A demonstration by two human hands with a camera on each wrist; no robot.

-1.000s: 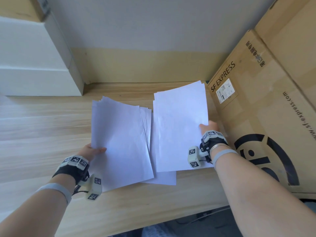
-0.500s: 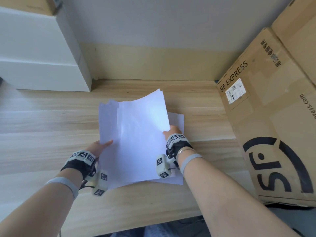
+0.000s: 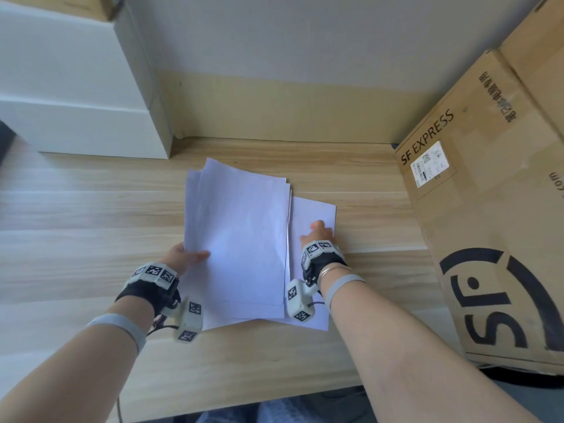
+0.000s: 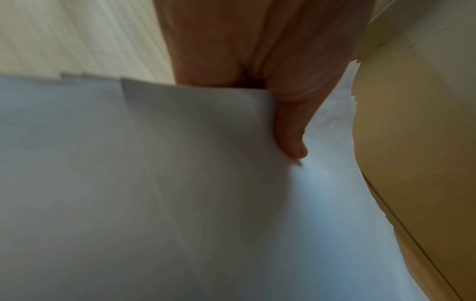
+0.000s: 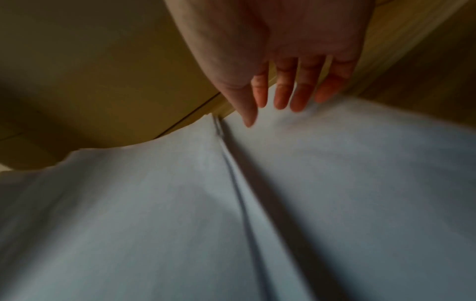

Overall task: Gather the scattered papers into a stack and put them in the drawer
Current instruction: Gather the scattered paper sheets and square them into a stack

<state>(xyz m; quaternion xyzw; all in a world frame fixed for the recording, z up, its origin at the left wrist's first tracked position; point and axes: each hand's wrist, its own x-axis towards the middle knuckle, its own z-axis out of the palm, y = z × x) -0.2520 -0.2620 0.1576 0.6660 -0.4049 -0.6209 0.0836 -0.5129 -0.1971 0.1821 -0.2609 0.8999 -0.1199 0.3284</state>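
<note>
A loose stack of white papers (image 3: 241, 239) lies in the middle of the wooden desk (image 3: 91, 227), its edges fanned. My left hand (image 3: 195, 256) pinches the stack's left edge, with the thumb on top and the fingers hidden under the sheets. The left wrist view shows that thumb (image 4: 291, 142) pressing on the papers (image 4: 154, 193). One single sheet (image 3: 317, 212) sticks out from under the stack's right side. My right hand (image 3: 317, 232) rests on it; in the right wrist view its fingers (image 5: 280, 97) are straight and touch the sheet (image 5: 360, 173) beside the stack (image 5: 115, 203).
A big SF EXPRESS cardboard box (image 3: 488, 224) stands on the desk's right end, close to the single sheet. A white cabinet (image 3: 76, 111) with a horizontal seam stands at the back left. A wall closes the back, and the desk's front edge (image 3: 244, 395) is near me.
My right hand carried its sheets left onto the pile held by my left hand, let them go, and moved back right onto the single sheet. The left hand kept its hold.
</note>
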